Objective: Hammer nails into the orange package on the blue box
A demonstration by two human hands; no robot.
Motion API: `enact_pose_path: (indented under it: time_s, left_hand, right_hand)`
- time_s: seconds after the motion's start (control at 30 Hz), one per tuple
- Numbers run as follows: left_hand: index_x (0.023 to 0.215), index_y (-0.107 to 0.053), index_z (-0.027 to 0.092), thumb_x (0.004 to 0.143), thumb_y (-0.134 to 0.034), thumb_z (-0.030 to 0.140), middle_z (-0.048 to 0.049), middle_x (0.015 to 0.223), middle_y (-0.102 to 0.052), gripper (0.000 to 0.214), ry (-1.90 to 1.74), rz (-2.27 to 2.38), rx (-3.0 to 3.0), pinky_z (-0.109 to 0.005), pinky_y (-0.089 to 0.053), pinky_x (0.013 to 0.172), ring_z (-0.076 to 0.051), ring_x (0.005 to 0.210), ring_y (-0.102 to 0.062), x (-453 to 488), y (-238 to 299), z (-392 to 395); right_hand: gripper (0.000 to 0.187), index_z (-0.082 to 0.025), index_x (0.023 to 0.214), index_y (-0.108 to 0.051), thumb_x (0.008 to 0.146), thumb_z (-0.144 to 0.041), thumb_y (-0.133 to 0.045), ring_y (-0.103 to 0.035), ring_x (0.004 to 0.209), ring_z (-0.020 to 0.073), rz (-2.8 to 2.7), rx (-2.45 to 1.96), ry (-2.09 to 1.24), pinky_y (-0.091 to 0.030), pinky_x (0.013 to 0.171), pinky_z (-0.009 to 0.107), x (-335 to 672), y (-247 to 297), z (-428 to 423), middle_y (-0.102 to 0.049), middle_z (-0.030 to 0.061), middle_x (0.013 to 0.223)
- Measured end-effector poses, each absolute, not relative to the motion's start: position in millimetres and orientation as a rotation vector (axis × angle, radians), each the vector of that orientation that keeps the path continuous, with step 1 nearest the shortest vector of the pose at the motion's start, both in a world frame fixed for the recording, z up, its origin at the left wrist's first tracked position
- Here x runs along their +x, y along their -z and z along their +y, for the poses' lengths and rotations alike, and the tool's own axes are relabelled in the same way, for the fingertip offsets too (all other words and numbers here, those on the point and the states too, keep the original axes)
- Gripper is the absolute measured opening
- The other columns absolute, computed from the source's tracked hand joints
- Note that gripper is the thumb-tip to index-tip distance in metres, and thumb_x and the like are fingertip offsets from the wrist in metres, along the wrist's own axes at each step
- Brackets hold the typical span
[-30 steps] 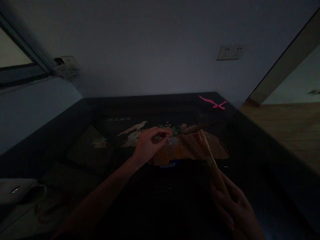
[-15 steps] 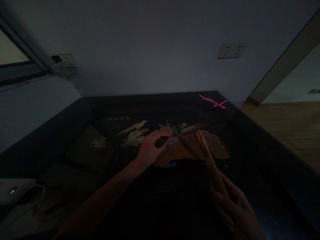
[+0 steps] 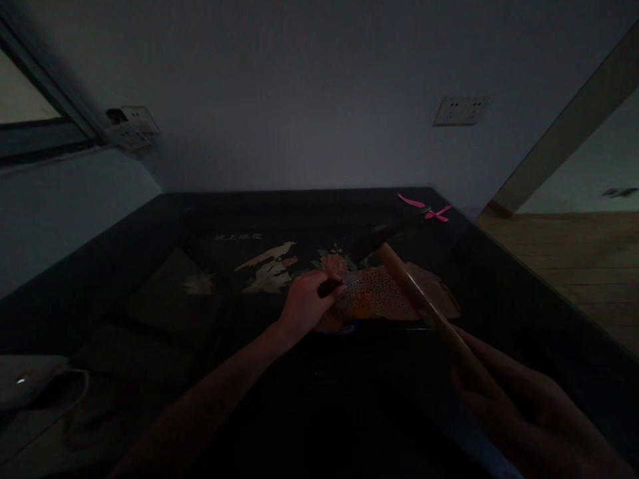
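My left hand (image 3: pixel 303 305) is closed round a small dark-handled tool (image 3: pixel 331 287), whose shiny tip rests on a flat orange-brown spotted piece (image 3: pixel 384 298) lying on the black table (image 3: pixel 279 206). Low at the right, my right hand (image 3: pixel 519 407) grips the wooden handle of a hammer (image 3: pixel 424 303). The handle slants up and left, and its dark head hangs above the far edge of the spotted piece, right of the tool. The room is very dim.
The tabletop carries an inlaid picture of pale birds and flowers (image 3: pixel 269 266). A pink ribbon (image 3: pixel 430 209) lies at the far right corner. Wall sockets (image 3: pixel 459 110) sit behind; a white device with a cable (image 3: pixel 24 380) lies lower left. Wooden floor (image 3: pixel 574 259) shows at right.
My right hand has moved right and lower, and the hammer has swung so its head is lifted above the spotted piece. The left hand keeps the tool in place, shifted slightly.
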State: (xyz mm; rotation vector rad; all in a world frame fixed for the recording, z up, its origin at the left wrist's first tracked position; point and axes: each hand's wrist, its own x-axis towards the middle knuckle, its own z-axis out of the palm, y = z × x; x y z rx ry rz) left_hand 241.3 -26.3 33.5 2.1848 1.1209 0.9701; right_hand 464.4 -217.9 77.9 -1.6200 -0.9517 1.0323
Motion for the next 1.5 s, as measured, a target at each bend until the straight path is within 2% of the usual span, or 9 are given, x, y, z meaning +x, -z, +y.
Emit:
enact_pose_path:
  time_s: [0.1,0.17,0.33,0.57,0.77,0.9,1.13,1.27,1.5]
  left_hand:
    - [0.085,-0.069,0.018,0.082,-0.065,0.021,-0.0031,0.086,-0.073,0.005,-0.975,1.128,2.191,-0.032,-0.053,0.075,-0.019,0.08,-0.068,242,-33,-26]
    - [0.084,-0.069,0.018,0.082,-0.066,0.022,-0.0028,0.084,-0.072,0.005,-0.959,1.134,2.186,-0.031,-0.053,0.073,-0.018,0.078,-0.068,241,-33,-25]
    - [0.082,-0.07,0.019,0.081,-0.067,0.022,-0.0032,0.085,-0.072,0.004,-0.964,1.147,2.207,-0.032,-0.052,0.078,-0.018,0.081,-0.067,240,-32,-24]
    - [0.082,-0.072,0.02,0.081,-0.068,0.025,-0.0024,0.08,-0.071,0.007,-0.885,1.206,2.24,-0.03,-0.052,0.071,-0.019,0.075,-0.066,239,-33,-21]
    - [0.083,-0.071,0.02,0.081,-0.068,0.023,-0.0031,0.086,-0.072,0.005,-0.909,1.183,2.223,-0.033,-0.051,0.078,-0.019,0.082,-0.067,241,-31,-22]
    - [0.081,-0.071,0.019,0.08,-0.068,0.023,-0.0034,0.083,-0.072,0.005,-0.899,1.205,2.23,-0.032,-0.052,0.075,-0.019,0.078,-0.067,241,-30,-22]
    - [0.08,-0.07,0.019,0.08,-0.068,0.021,-0.0045,0.084,-0.072,0.003,-0.933,1.18,2.241,-0.035,-0.052,0.079,-0.02,0.081,-0.067,241,-28,-21]
    - [0.08,-0.07,0.019,0.079,-0.069,0.023,-0.004,0.083,-0.072,0.005,-0.883,1.207,2.265,-0.033,-0.052,0.077,-0.02,0.08,-0.067,241,-28,-21]
    - [0.08,-0.07,0.018,0.08,-0.069,0.023,-0.0047,0.084,-0.072,0.005,-0.926,1.178,2.237,-0.035,-0.051,0.079,-0.021,0.082,-0.067,240,-26,-21]
  right_hand:
    - [0.055,-0.033,0.125,-0.066,0.071,-0.042,-0.076,-0.063,0.112,0.0328,-1.196,-1.664,-1.035,-0.05,0.094,0.039,467,-86,-212,-0.07,0.0067,0.122]
    - [0.055,-0.034,0.127,-0.064,0.074,-0.043,-0.073,-0.06,0.117,0.0343,-1.297,-1.685,-1.074,-0.045,0.099,0.044,467,-88,-209,-0.069,0.0057,0.125]
    - [0.061,-0.037,0.135,-0.055,0.077,-0.047,-0.07,-0.058,0.12,0.0325,-1.333,-1.735,-1.046,-0.046,0.098,0.041,473,-88,-212,-0.065,0.003,0.131]
    - [0.054,-0.036,0.133,-0.057,0.08,-0.038,-0.068,-0.062,0.115,0.0329,-1.41,-1.631,-1.177,-0.046,0.098,0.044,470,-90,-208,-0.068,0.0041,0.127]
    - [0.061,-0.034,0.135,-0.055,0.077,-0.042,-0.071,-0.056,0.122,0.0341,-1.334,-1.669,-1.064,-0.049,0.095,0.041,471,-86,-212,-0.064,0.0041,0.132]
    - [0.054,-0.037,0.131,-0.059,0.078,-0.04,-0.071,-0.064,0.113,0.0318,-1.344,-1.664,-1.136,-0.056,0.087,0.037,465,-87,-210,-0.068,0.003,0.126]
    - [0.059,-0.036,0.13,-0.061,0.074,-0.051,-0.07,-0.051,0.128,0.0322,-1.133,-1.716,-1.114,-0.039,0.105,0.042,460,-93,-216,-0.064,0.0015,0.132]
    - [0.057,-0.038,0.132,-0.058,0.077,-0.048,-0.069,-0.056,0.123,0.033,-1.306,-1.709,-1.178,-0.042,0.102,0.045,466,-88,-215,-0.063,0.0014,0.133]
    - [0.057,-0.035,0.134,-0.057,0.079,-0.046,-0.068,-0.052,0.126,0.0342,-1.282,-1.662,-1.135,-0.04,0.103,0.047,466,-91,-212,-0.064,0.0037,0.131]
